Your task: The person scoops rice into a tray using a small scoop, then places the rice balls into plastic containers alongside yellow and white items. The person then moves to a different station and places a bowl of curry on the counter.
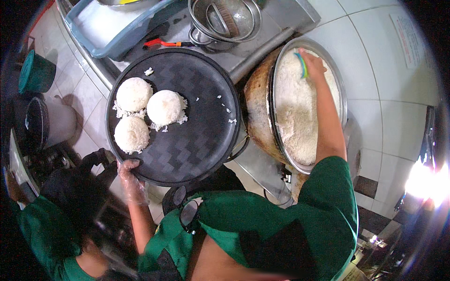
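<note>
My left hand [131, 178], in a clear plastic glove, grips the near left rim of a round black tray [197, 140]. Three rounded mounds of white rice, a left one [134, 93], a middle one [165, 108] and a near one [131, 134], sit on the tray's left half, with loose grains around them. Over a large pot of rice [300, 107] on the right, my right hand [313, 64] is closed around a small blue-and-green scoop or bowl [301, 64]. The scoop touches the rice near the far end; its exact shape is partly hidden by the fingers.
Beyond the tray, a metal counter holds a blue-grey basin [89, 47], stacked metal bowls [251, 18] and a red-and-black handled tool [164, 43]. At left stand a green bin [37, 72] and a white bucket [61, 119]. Another person's green sleeve [42, 229] is close at lower left.
</note>
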A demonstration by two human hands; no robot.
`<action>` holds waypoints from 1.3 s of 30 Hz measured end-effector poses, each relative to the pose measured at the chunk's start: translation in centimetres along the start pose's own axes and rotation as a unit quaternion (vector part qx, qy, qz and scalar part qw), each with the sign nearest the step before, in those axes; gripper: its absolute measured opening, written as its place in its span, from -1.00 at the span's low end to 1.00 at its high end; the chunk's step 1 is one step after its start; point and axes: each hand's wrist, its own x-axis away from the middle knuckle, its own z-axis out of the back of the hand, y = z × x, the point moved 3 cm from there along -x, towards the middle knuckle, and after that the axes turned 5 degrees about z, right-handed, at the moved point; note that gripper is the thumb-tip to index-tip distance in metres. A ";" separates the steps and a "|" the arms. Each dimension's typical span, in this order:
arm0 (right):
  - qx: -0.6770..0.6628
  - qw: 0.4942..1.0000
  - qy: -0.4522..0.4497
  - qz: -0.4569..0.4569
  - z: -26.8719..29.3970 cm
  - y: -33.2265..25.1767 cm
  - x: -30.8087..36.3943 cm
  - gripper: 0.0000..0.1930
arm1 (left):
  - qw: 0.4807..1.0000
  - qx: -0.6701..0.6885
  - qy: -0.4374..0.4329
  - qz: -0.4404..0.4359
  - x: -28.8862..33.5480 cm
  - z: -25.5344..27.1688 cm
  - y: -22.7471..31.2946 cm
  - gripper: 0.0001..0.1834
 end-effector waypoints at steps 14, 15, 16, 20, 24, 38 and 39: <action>0.014 0.996 0.038 0.083 -1.2 -6.5 9.3 -0.55 | 1.000 -0.016 -0.015 0.009 0.4 -0.3 0.7 -0.71; 0.000 0.997 0.027 0.070 -1.1 -6.6 9.8 -0.55 | 1.000 -0.006 -0.029 0.006 0.2 -0.2 0.6 -0.72; -0.014 0.998 0.015 0.056 -0.9 -6.7 10.2 -0.54 | 1.000 -0.010 -0.025 0.009 0.0 0.0 0.5 -0.66; -0.083 0.996 -0.016 0.003 -0.3 -7.2 11.8 -0.51 | 0.999 0.005 -0.012 0.031 -0.7 0.5 0.1 -0.46; -0.124 0.992 -0.004 0.001 0.5 -7.5 13.5 -0.49 | 0.998 0.038 -0.036 0.027 -1.1 0.4 0.0 -0.45; -0.549 0.827 -0.123 -0.015 3.0 -9.8 14.5 -0.44 | 0.997 0.014 -0.073 0.004 -1.0 1.1 -0.4 -0.48; -0.572 0.813 -0.109 0.000 3.5 -11.8 13.8 -0.44 | 0.997 0.024 -0.071 0.000 -0.7 0.9 -0.2 -0.55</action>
